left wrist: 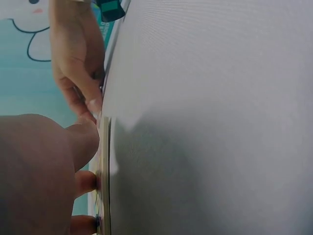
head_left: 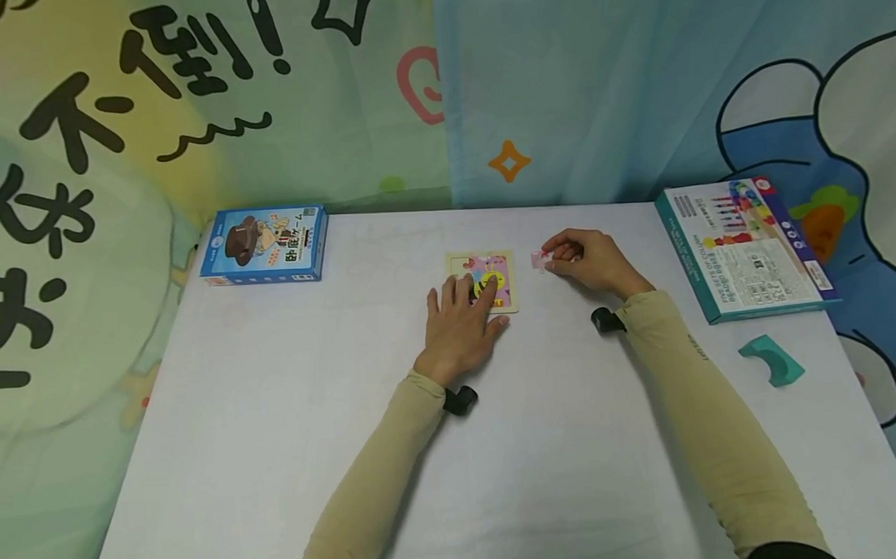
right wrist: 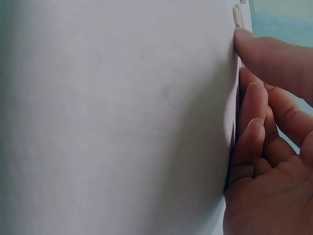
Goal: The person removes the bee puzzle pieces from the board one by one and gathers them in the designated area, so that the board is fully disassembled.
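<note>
Bee picture puzzle (head_left: 501, 270): set in a pale-rimmed square frame, it lies flat on the white table (head_left: 313, 452), near the middle of the far side. State of the work, judged left to right: the visible part of the picture, with its bee and its pink and blue ground, appears largely filled; the area beneath the fingers is hidden, so a gap there can be neither confirmed nor excluded. To the right of the frame, one pink puzzle piece (head_left: 537, 260) is out and apart from it, so the picture is judged incomplete by at least that piece. Whether the piece is being fitted or taken out cannot be determined.

Position relative to the hands: the left hand (head_left: 459, 327) has its fingers extended, tips resting on the puzzle and gripping nothing; the left wrist view shows thumb and fingertips at the frame's edge. The puzzle lies beyond the left palm and to the left of the right hand (head_left: 593, 261). That hand pinches the pink piece between thumb and fingers, just beside the frame's right rim. Whether the piece touches the table cannot be told. Farther right stand a teal-edged box (head_left: 747, 250) and a teal arched block (head_left: 774, 360), both untouched.
</note>
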### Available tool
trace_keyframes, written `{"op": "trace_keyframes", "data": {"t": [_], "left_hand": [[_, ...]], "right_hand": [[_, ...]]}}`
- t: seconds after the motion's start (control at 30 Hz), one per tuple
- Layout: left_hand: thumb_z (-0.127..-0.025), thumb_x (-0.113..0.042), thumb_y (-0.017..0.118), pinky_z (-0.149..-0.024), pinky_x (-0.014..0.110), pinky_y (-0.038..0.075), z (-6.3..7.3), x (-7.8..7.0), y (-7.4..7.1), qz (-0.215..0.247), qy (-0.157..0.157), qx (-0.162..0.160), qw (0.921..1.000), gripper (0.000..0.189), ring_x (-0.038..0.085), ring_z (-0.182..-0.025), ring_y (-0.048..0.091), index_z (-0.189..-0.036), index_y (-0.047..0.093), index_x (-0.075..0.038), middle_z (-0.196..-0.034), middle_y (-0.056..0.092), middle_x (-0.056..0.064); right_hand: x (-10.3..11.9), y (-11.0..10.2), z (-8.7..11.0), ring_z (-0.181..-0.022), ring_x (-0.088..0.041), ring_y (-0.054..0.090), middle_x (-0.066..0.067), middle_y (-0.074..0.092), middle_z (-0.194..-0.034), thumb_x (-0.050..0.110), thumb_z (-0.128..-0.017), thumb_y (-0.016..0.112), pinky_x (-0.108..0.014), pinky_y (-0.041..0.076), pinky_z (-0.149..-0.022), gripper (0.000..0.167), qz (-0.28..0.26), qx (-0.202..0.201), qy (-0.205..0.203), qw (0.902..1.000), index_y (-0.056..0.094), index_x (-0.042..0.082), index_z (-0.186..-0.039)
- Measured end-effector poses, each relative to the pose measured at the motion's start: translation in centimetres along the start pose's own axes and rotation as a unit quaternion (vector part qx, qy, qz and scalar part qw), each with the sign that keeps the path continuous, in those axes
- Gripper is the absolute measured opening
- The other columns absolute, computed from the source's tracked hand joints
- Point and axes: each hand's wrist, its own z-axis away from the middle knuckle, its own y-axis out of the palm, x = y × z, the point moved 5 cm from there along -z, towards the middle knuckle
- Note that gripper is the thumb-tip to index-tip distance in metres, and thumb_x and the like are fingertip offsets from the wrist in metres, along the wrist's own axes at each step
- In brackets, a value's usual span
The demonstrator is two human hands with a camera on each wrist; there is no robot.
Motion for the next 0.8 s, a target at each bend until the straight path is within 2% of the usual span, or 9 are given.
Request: {"op": "trace_keyframes", "data": {"t": [0.37, 0.5, 0.8], "left_hand": [[-0.112, -0.047, 0.047, -0.134, 0.053, 0.012, -0.2, -0.3, 0.2, -0.008, 0.007, -0.008, 0.9999, 0.064, 0.043, -0.162, 0.017, -0.169, 0.030, -0.023, -0.170, 0.027, 0.020], [-0.112, -0.047, 0.046, -0.134, 0.051, 0.011, -0.4, -0.2, 0.5, -0.010, 0.006, -0.006, 0.9999, 0.064, 0.042, -0.162, 0.016, -0.169, 0.028, -0.025, -0.171, 0.026, 0.018], [-0.112, -0.050, 0.044, -0.134, 0.051, 0.009, -0.3, 0.1, 0.7, 0.003, -0.007, 0.010, 0.9999, 0.066, 0.039, -0.164, 0.010, -0.171, 0.024, -0.027, -0.174, 0.021, 0.015]], "right_hand": [[0.1, -0.1, 0.0, -0.090, -0.020, 0.062, -0.013, 0.072, -0.103, 0.016, -0.097, 0.079, -0.018, 0.046, -0.077, 0.028, 0.011, 0.004, -0.008, 0.9999, 0.075, 0.005, -0.122], [0.2, -0.4, -0.1, -0.090, -0.020, 0.061, -0.012, 0.071, -0.103, 0.020, -0.097, 0.079, -0.021, 0.046, -0.078, 0.030, 0.016, 0.013, -0.003, 0.9998, 0.075, 0.006, -0.123], [2.2, -0.8, -0.9, -0.084, -0.024, 0.056, -0.013, 0.068, -0.096, 0.022, -0.100, 0.073, -0.031, 0.045, -0.076, 0.026, 0.042, 0.006, -0.014, 0.9990, 0.076, 0.005, -0.120]]}}
